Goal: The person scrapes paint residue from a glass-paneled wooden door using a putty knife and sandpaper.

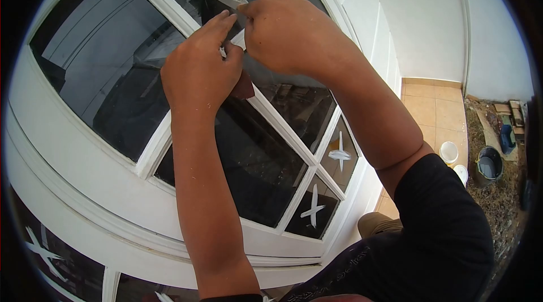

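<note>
A white-framed window (283,106) with dark glass panes fills the view in front of me. My left hand (198,67) is closed against a white glazing bar, its fingers pointing up and its thumb bent inward. From under its palm sticks out a reddish-brown piece of sandpaper (244,88); the rest of it is hidden by the hand. Close beside it, my right hand (288,33) is curled shut at the bar, its fingertips near the left fingers. What the right hand pinches, if anything, is hidden.
White paint crosses mark several panes, such as the paint cross (313,211) low down. At right, a white wall (430,24) meets a tiled ledge (435,112). A white container (448,153) and a dark bucket (489,165) stand below, near a blue jug (507,138).
</note>
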Demonstrator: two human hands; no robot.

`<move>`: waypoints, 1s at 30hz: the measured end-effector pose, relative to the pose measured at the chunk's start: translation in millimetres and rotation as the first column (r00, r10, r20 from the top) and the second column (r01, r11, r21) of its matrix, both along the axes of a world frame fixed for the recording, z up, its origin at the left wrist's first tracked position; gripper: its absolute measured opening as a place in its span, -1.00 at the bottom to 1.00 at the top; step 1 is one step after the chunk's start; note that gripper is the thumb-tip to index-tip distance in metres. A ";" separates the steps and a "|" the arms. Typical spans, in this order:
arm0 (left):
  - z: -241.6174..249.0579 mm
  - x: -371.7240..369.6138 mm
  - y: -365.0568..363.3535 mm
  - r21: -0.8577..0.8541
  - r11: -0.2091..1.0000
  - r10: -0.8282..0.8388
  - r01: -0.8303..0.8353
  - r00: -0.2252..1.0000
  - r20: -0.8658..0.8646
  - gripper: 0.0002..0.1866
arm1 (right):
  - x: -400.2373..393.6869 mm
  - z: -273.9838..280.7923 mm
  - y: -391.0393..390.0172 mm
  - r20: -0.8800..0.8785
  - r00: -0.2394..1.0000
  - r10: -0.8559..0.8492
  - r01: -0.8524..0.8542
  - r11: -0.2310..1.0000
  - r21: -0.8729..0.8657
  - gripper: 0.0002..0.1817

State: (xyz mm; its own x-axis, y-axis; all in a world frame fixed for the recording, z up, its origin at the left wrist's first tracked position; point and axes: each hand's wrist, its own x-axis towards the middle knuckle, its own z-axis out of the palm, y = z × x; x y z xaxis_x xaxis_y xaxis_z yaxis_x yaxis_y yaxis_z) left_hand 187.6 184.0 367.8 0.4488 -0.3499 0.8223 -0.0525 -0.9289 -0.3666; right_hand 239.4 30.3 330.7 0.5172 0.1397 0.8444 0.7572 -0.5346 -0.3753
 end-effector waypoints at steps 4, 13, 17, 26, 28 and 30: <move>-0.6 -3.0 1.5 -0.020 1.000 -0.008 0.008 1.000 -0.015 -0.56 | -2.7 -2.1 0.9 0.012 1.000 0.025 -0.026 0.999 0.021 -0.62; 0.9 -1.4 0.7 -0.034 0.999 0.015 -0.014 0.999 0.030 -0.54 | 10.3 -3.3 0.9 -0.022 0.999 0.040 -0.037 0.990 0.134 -0.56; 1.7 -0.5 0.1 -0.086 0.995 0.043 -0.040 0.999 0.034 -0.54 | 8.4 -3.3 -0.7 -0.051 0.998 0.043 -0.038 0.995 0.093 -0.48; 0.2 0.9 5.1 -0.082 0.997 -0.002 0.007 0.998 0.063 -0.57 | 8.7 -5.4 -3.2 -0.097 0.995 0.014 -0.005 0.995 0.099 -0.45; 1.0 -0.1 6.0 -0.077 0.996 -0.041 0.049 0.994 0.099 -0.59 | 10.3 -13.6 -5.3 -0.062 0.998 0.009 -0.003 0.995 0.097 -0.48; 3.2 -3.3 4.2 -0.139 0.976 -0.138 0.167 0.971 0.197 -0.66 | 5.2 -38.7 -19.3 0.128 0.992 -0.013 -0.008 0.987 0.163 -0.55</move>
State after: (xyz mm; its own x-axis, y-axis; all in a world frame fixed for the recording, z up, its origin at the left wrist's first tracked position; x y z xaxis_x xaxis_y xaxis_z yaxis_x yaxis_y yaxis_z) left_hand 184.3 188.2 371.0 0.2347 -0.2657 0.9350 -0.1422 -0.9610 -0.2373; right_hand 244.6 11.0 292.0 0.4032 -0.0065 0.9151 0.8033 -0.4765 -0.3573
